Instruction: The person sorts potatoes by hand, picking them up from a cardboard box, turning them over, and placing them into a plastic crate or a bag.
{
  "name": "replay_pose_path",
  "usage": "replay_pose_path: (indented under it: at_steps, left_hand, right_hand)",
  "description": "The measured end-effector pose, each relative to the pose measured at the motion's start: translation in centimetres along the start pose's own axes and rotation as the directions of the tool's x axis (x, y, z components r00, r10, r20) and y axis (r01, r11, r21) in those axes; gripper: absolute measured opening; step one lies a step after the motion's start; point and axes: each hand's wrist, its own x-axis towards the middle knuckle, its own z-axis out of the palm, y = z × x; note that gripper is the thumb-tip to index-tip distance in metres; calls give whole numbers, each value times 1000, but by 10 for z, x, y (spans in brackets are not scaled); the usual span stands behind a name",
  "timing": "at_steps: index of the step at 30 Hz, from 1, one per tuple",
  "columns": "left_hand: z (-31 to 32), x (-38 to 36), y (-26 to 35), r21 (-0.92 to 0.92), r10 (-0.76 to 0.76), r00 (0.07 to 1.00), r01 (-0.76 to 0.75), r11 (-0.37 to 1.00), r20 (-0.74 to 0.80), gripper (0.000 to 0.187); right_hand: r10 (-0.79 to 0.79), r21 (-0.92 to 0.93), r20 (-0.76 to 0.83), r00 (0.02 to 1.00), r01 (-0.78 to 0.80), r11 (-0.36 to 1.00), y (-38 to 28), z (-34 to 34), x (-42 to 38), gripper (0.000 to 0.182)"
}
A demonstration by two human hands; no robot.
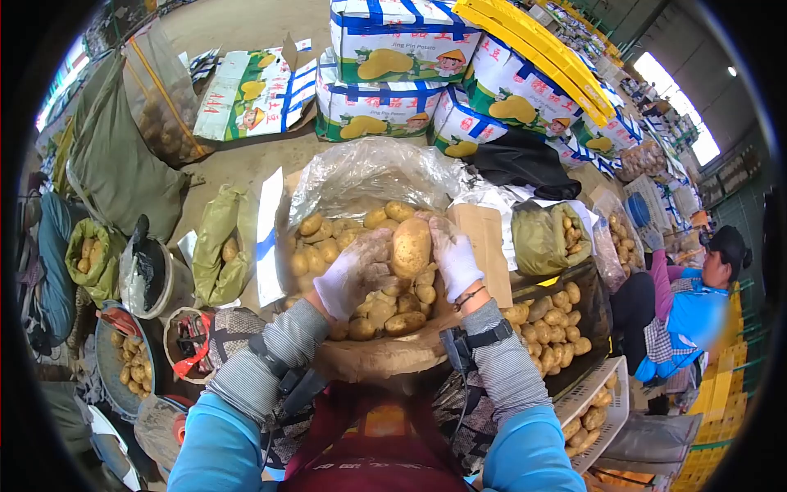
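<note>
A large potato (411, 248) stands upright between my two gloved hands, above a carton (389, 365) full of potatoes. My left hand (354, 275) closes on its left side, the glove's fingers brown with dirt. On the other side my right hand (455, 261) presses its fingers against the potato's upper right. More loose potatoes (381, 312) lie right under both hands. Clear plastic film (369, 176) lines the carton's far side, and a brown cardboard flap (484, 250) stands up beside my right hand.
Printed potato cartons (385, 98) are stacked ahead, with yellow crates (541, 53) on top. To the right are a dark bin of potatoes (561, 328), a white crate (611, 410) and a seated person (684, 316). Green sacks (225, 246) and a blue basin (111, 373) stand left.
</note>
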Motion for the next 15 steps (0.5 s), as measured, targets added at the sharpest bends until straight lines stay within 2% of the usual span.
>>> replay_pose_path:
  at_steps: [1,2,3,4,5,6,7,8,9,10,11,12,13,15]
  left_hand:
    - [1,1,6,-139,-70,997,66,988,-27,61]
    - [14,-1,2,-467,-273,962,242,851,1,61]
    - [7,10,13,-749,-420,896,374,547,141,61]
    - [1,20,26,-901,-548,790,410,140,274,61]
    - [8,11,17,-898,-529,825,370,240,199,59]
    - [12,2,8,-901,-564,797,386,199,217,62]
    - [12,0,4,-897,-610,775,374,235,164,65]
    - [15,4,8,-878,-657,749,368,306,85,67]
    - [17,9,11,-858,-704,710,372,355,16,69]
    - [17,14,8,-818,-743,666,389,423,-67,71]
    - [3,18,21,-801,-769,639,456,388,-9,74]
    - [-4,16,25,-628,-765,636,557,544,-99,76]
    - [-16,13,35,-550,-775,625,616,564,-94,81]
    - [-5,7,31,-362,-815,548,733,576,-188,73]
  right_hand:
    - [-65,-117,-1,998,64,991,2,-1,-1,33]
    - [-137,-230,17,990,137,964,5,-1,-1,33]
    - [-210,-324,58,976,217,921,9,4,1,34]
    - [-271,-464,107,957,289,838,15,1,2,25]
    - [-364,-430,127,923,382,818,12,7,-1,26]
    - [-382,-383,97,919,389,838,10,18,0,26]
    - [-343,-432,155,927,375,820,13,14,4,27]
    - [-279,-405,123,952,305,862,28,6,19,27]
    - [-324,-456,265,908,414,788,46,-21,40,29]
    - [-170,-285,192,967,220,933,76,-50,65,33]
    - [-10,-78,113,994,19,997,108,-77,91,39]
    - [-140,-284,153,978,179,942,96,-66,83,41]
    - [-267,-468,207,941,335,818,88,-61,76,43]
    - [-168,-461,278,946,285,841,67,-43,55,57]
